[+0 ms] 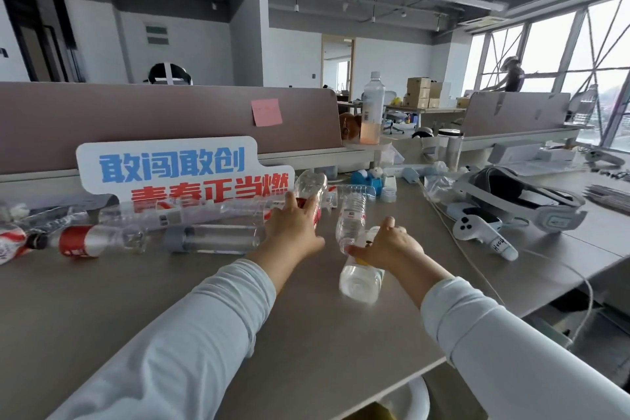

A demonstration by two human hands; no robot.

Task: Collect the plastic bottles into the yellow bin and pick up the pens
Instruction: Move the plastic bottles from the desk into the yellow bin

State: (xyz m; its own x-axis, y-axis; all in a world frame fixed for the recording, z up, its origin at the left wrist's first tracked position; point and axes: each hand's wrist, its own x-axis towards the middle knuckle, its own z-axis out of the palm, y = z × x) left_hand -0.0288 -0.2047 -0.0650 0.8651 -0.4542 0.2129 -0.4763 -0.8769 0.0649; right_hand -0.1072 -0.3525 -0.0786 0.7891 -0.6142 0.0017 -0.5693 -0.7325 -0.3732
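Observation:
Several empty plastic bottles lie on the grey desk (pixel 170 300). My left hand (pixel 293 228) reaches forward, and its fairly straight fingers rest on a clear bottle with a red label (pixel 312 189) in front of the sign. My right hand (pixel 388 245) grips a clear bottle (pixel 361 281) that lies pointing toward me. A ribbed clear bottle (pixel 353 215) lies just left of that hand. Further left lie a grey-capped bottle (pixel 211 239), a red-labelled bottle (pixel 92 240) and a long clear bottle (pixel 163 215). No pen is plainly visible.
A white sign with blue and red characters (pixel 184 170) stands against the brown divider (pixel 170 116). An upright bottle with orange liquid (pixel 373 109) stands behind. At the right lie a VR headset (pixel 518 198), a white controller (pixel 480 228) and a cable (pixel 477 269). A white-rimmed, yellowish container (pixel 417 399) shows below the desk edge.

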